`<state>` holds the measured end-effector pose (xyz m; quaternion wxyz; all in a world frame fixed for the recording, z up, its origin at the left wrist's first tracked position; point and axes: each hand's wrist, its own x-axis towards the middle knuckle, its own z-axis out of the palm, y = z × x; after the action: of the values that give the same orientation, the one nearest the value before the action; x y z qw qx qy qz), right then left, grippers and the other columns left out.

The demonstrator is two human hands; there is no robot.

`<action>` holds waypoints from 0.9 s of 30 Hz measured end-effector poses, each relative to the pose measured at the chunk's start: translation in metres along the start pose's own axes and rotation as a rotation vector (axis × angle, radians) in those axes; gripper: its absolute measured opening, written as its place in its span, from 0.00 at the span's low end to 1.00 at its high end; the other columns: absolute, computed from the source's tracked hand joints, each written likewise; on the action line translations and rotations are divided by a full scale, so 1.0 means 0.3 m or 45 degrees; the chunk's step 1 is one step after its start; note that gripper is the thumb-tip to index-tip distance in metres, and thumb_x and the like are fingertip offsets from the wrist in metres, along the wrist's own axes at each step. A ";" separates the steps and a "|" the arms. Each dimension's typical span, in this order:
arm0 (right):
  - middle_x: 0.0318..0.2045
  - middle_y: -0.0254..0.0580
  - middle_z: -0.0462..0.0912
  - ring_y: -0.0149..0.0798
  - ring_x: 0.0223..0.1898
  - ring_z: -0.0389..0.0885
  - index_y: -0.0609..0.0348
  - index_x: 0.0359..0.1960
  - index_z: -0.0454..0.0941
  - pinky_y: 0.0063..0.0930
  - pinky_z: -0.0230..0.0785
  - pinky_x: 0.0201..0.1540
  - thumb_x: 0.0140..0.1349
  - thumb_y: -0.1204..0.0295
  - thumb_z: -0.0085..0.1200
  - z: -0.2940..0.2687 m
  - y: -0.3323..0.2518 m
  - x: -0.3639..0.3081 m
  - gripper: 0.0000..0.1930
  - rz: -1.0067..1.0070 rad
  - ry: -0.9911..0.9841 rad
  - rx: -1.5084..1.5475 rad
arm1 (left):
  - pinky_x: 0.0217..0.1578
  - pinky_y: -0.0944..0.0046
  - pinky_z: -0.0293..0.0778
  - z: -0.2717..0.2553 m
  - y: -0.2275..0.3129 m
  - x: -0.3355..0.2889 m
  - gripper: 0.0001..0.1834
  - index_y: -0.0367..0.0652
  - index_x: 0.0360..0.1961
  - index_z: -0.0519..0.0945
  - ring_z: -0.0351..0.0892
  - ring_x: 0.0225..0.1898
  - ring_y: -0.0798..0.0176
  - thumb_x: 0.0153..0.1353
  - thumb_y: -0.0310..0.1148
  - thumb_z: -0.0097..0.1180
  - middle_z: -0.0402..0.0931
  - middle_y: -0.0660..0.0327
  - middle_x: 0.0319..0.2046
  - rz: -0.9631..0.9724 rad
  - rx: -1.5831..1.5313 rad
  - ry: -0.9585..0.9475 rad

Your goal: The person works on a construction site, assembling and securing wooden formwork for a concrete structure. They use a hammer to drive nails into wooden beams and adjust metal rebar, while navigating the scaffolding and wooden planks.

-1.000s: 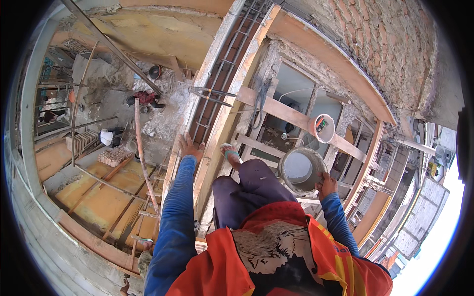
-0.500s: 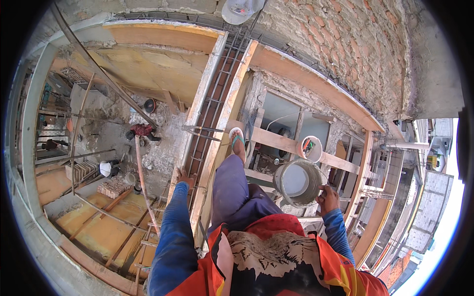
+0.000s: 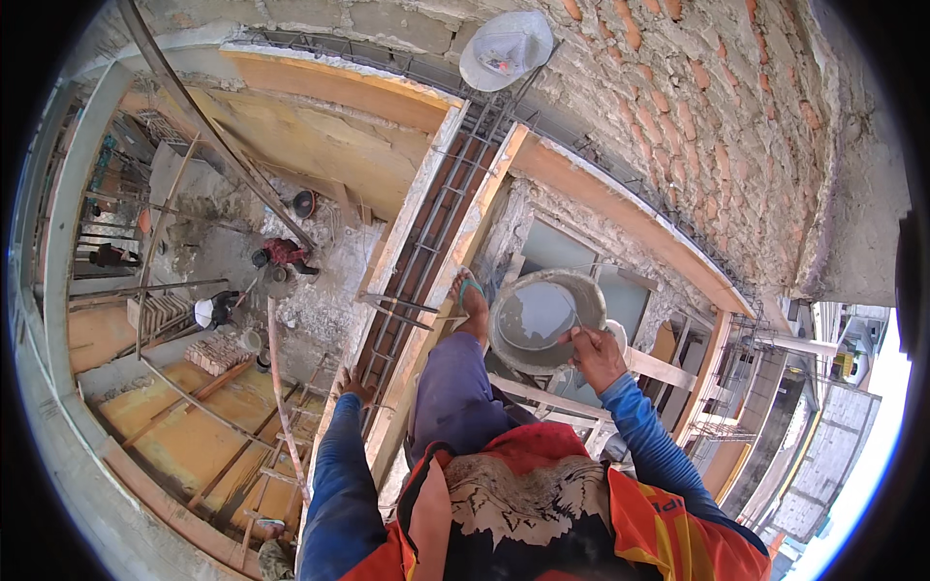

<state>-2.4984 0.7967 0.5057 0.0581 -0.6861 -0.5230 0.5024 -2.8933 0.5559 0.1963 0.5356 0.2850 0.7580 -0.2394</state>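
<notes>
Two hands of mine are in view, both in blue sleeves coming out from under my orange and red shirt (image 3: 542, 513). My right hand (image 3: 593, 356) is closed on the near rim of a grey bucket (image 3: 542, 320), fingers curled over the edge; the bucket is tipped toward me so its wet grey filling shows. It hangs just beside my right foot (image 3: 472, 302), over the window opening (image 3: 572, 261) below. My left hand (image 3: 355, 385) presses flat, fingers spread, on the edge of the wooden formwork board (image 3: 441, 290); it grips nothing that I can see. My bent leg in purple trousers (image 3: 455, 402) runs along that board, the bare foot planted on it. Between the boards lies a cage of steel rebar (image 3: 426, 242), running away from me toward the brick wall (image 3: 727, 116). At the top of that wall a white helmet (image 3: 506, 48) of another person shows. Far below on my left, people (image 3: 281, 254) crouch on the grey floor near a stack of bricks (image 3: 218, 353) and a ladder (image 3: 281, 465).
</notes>
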 end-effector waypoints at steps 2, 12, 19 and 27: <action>0.21 0.38 0.77 0.29 0.22 0.73 0.63 0.35 0.81 0.28 0.71 0.32 0.70 0.60 0.42 0.033 -0.054 0.141 0.20 -0.235 -0.097 -0.170 | 0.69 0.47 0.48 0.008 -0.045 0.126 0.48 0.52 0.73 0.47 0.44 0.73 0.43 0.58 0.60 0.51 0.43 0.54 0.73 -0.073 -0.146 0.012; 0.33 0.60 0.82 0.60 0.39 0.80 0.67 0.36 0.78 0.50 0.71 0.46 0.67 0.64 0.42 0.161 -0.570 0.567 0.17 -0.774 -0.471 -0.533 | 0.33 0.69 0.76 -0.327 0.596 -0.358 0.13 0.37 0.40 0.80 0.77 0.29 0.71 0.69 0.37 0.50 0.79 0.64 0.27 0.704 -2.027 0.916; 0.35 0.62 0.81 0.63 0.40 0.79 0.67 0.40 0.77 0.53 0.70 0.48 0.66 0.63 0.44 0.276 -0.572 0.795 0.17 -0.886 -0.622 -0.769 | 0.45 0.60 0.80 -0.727 1.052 -0.545 0.25 0.37 0.62 0.65 0.83 0.41 0.57 0.68 0.38 0.50 0.80 0.50 0.45 0.890 -2.853 0.058; 0.47 0.61 0.79 0.60 0.50 0.76 0.62 0.50 0.76 0.46 0.68 0.57 0.62 0.56 0.51 0.011 -0.736 1.056 0.23 -0.697 -0.699 -0.825 | 0.34 0.56 0.83 -0.753 1.164 -0.487 0.16 0.42 0.54 0.68 0.76 0.27 0.65 0.65 0.21 0.44 0.72 0.62 0.26 0.543 -2.986 0.198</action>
<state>-2.6629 1.1395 0.4386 -0.1677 -0.3493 -0.8087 0.4425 -2.7669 0.9338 0.3851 0.4510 -0.2438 0.4824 0.7102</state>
